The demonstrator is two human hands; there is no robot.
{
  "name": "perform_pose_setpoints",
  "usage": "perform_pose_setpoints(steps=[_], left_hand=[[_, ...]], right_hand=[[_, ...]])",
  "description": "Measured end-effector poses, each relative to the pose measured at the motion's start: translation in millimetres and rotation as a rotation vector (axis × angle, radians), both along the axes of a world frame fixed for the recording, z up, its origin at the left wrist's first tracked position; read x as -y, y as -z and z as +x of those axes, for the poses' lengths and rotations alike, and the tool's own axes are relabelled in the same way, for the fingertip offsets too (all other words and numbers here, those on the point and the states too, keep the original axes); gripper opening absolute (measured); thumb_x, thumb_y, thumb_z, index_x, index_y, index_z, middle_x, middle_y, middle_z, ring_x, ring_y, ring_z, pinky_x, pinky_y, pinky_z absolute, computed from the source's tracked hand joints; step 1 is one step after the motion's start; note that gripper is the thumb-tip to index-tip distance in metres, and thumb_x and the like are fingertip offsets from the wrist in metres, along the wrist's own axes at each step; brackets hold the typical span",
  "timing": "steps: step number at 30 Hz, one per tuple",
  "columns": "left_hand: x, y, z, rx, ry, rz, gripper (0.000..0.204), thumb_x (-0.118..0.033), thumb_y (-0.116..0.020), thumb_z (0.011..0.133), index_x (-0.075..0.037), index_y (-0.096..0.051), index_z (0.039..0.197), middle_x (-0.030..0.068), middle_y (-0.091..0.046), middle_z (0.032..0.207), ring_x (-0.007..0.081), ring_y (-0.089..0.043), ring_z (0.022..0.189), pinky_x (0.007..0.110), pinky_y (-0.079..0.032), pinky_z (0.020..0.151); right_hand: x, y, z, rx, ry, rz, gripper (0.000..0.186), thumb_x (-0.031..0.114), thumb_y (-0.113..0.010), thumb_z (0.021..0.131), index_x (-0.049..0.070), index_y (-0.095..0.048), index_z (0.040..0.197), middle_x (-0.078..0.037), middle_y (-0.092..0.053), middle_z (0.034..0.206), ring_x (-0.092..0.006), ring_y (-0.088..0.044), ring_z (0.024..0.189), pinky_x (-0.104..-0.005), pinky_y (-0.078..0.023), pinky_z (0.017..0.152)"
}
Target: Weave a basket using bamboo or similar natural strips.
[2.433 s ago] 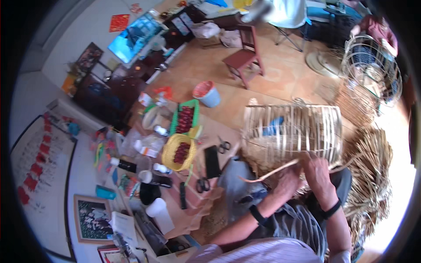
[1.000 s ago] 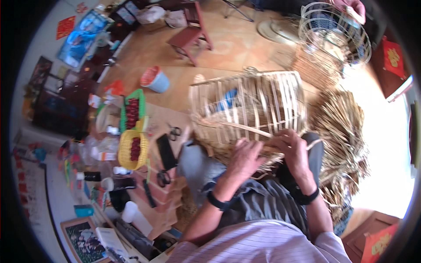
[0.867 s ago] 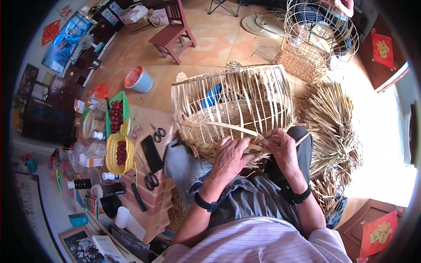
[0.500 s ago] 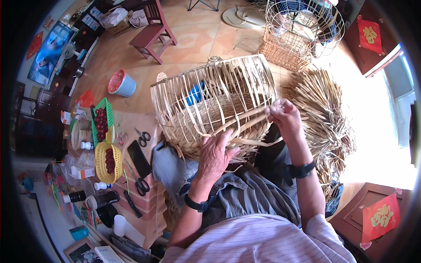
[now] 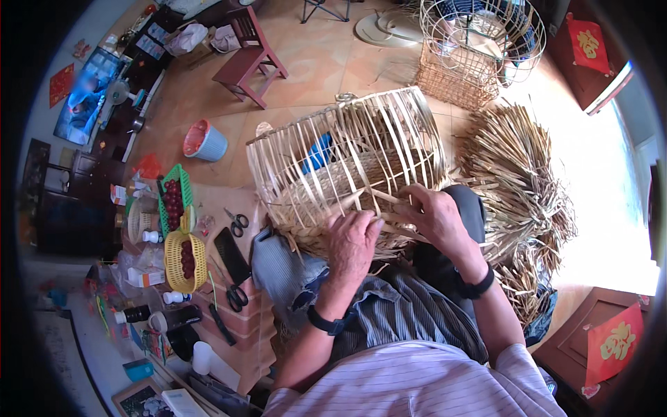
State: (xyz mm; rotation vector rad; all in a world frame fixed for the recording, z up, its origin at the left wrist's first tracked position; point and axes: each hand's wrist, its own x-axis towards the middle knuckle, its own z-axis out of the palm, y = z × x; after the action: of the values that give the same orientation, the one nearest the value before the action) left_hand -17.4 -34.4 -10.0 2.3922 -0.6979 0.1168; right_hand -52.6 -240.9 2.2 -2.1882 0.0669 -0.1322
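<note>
A large basket of straw strips [image 5: 316,194] lies on its side across my lap. Its lower part is tightly woven, while pale strips run loose over an open frame above. My left hand [image 5: 353,243] rests at the near edge of the weave, fingertips closed on strips there. To its right my right hand [image 5: 438,219] pinches a flat straw strip [image 5: 386,197] against the basket's side. The two hands are close together. Something blue [image 5: 317,153] shows through the basket's open frame. The fingertips partly hide the strips they hold.
On the right lies a big bundle of dry straw [image 5: 514,181]. The table at left bears scissors [image 5: 237,299], a black tray [image 5: 231,256], a yellow basket [image 5: 175,271] and a green basket [image 5: 182,182] of red fruit. Beyond are a bin [image 5: 208,144], a chair [image 5: 240,73] and a wire frame [image 5: 445,42].
My right hand has come down and inward with the strip, closer to my left hand. My left hand has shifted slightly right. The whole view has shifted a little.
</note>
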Motion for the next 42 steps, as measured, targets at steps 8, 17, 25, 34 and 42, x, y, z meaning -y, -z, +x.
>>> perform_pose_setpoints(steps=[8,17,25,34,42], left_hand=[[-4,-13,-9,-0.044,-0.028,0.053,0.022,-0.028,-0.074,0.094,-0.006,-0.072,0.097,0.0147,-0.07,0.086,0.037,-0.066,0.089,0.047,-0.046,0.09],[-47,9,23,-0.165,-0.153,-0.17,0.022,-0.025,-0.078,0.091,-0.004,-0.07,0.091,0.0114,-0.064,0.076,0.0334,-0.062,0.076,0.046,-0.047,0.072],[-68,21,35,-0.397,-0.122,-0.28,0.023,-0.021,-0.068,0.101,0.002,-0.067,0.103,0.0032,-0.063,0.087,0.0126,-0.056,0.082,0.03,-0.048,0.077],[-77,17,34,-0.346,-0.126,-0.245,0.039,-0.034,-0.052,0.11,0.002,-0.063,0.123,0.005,-0.065,0.115,0.015,-0.057,0.11,0.03,-0.043,0.102],[-68,17,33,-0.27,-0.158,-0.224,0.031,-0.029,-0.047,0.111,0.0,-0.059,0.112,0.0059,-0.059,0.105,0.018,-0.053,0.102,0.032,-0.042,0.098]], right_hand=[[-22,3,4,-0.034,0.013,0.054,0.031,0.025,-0.078,0.091,-0.001,-0.063,0.084,-0.025,-0.06,0.07,-0.0406,-0.063,0.064,-0.0451,-0.049,0.059],[-62,-1,32,0.083,-0.007,-0.077,0.026,0.024,-0.073,0.091,0.001,-0.064,0.085,-0.025,-0.064,0.069,-0.0462,-0.065,0.067,-0.0523,-0.052,0.06],[-32,24,-2,0.055,0.194,0.877,0.029,0.024,-0.057,0.109,0.005,-0.063,0.089,-0.001,-0.06,0.069,-0.011,-0.051,0.057,-0.0307,-0.042,0.052],[77,47,-123,0.139,0.119,1.543,0.03,0.037,-0.058,0.107,0.009,-0.064,0.102,-0.013,-0.074,0.096,-0.0094,-0.049,0.053,-0.0229,-0.043,0.049],[231,195,-269,-0.346,0.889,0.396,0.032,0.026,-0.062,0.102,-0.002,-0.07,0.089,-0.008,-0.075,0.082,-0.0136,-0.067,0.067,-0.0288,-0.053,0.063]])
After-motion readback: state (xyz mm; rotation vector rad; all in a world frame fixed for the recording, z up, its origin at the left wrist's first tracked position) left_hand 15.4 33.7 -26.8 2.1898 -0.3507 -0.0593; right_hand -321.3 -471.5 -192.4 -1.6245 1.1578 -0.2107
